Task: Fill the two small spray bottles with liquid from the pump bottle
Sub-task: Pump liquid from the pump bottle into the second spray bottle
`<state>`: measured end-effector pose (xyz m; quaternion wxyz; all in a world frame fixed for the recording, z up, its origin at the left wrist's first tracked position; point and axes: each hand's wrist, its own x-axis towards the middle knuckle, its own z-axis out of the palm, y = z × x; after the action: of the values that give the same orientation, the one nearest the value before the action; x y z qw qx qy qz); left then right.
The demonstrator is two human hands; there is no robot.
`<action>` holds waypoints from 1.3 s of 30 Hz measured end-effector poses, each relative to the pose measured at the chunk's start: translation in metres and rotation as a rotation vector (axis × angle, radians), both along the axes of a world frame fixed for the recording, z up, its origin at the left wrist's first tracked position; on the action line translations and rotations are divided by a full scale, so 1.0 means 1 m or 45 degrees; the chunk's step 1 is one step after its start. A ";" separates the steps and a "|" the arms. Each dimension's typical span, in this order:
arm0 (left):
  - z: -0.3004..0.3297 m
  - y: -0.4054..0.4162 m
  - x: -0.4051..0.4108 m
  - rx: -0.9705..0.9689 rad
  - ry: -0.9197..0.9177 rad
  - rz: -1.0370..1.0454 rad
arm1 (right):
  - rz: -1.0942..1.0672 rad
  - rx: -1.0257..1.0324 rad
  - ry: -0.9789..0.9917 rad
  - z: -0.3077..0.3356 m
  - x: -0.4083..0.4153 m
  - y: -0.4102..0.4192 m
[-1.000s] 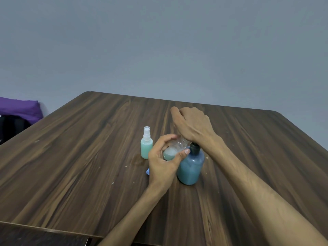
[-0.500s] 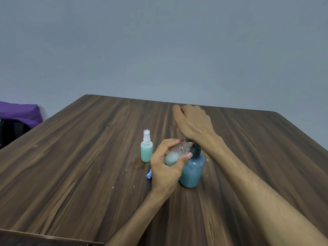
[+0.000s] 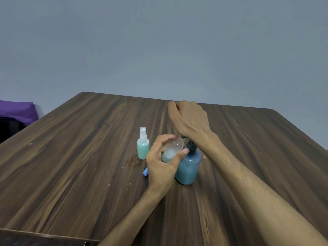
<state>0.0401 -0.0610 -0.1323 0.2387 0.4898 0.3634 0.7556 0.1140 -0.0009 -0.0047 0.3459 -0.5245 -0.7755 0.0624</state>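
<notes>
A blue pump bottle [image 3: 189, 167] with a black pump head [image 3: 190, 146] stands mid-table. My left hand [image 3: 159, 166] grips a small clear spray bottle [image 3: 169, 153] without its top. It is tilted with its neck against the pump spout and has pale green liquid in its lower part. My right hand [image 3: 190, 119] rests its wrist on the pump head, fingers loosely curled and holding nothing. A second small spray bottle [image 3: 143, 150] stands upright to the left, full of green liquid, white sprayer on.
A small blue cap-like piece [image 3: 145, 172] lies on the wooden table [image 3: 79, 166], partly hidden behind my left hand. White specks dot the wood nearby. A purple cloth [image 3: 16, 110] over a dark object [image 3: 8, 126] sits beyond the left edge.
Both hands keep the same hold at the pump bottle. Only the view has shifted slightly.
</notes>
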 end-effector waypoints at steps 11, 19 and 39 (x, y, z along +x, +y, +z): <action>0.001 0.002 -0.002 0.015 0.057 0.030 | -0.016 -0.001 -0.046 -0.002 -0.002 0.001; -0.002 0.002 -0.002 0.014 0.030 0.006 | -0.006 0.021 -0.059 -0.004 -0.002 0.000; 0.002 0.000 -0.003 -0.029 0.048 -0.027 | -0.041 -0.004 -0.077 -0.006 -0.001 -0.002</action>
<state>0.0374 -0.0606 -0.1307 0.2455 0.5052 0.3712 0.7395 0.1126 -0.0029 -0.0112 0.3224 -0.5392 -0.7769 0.0423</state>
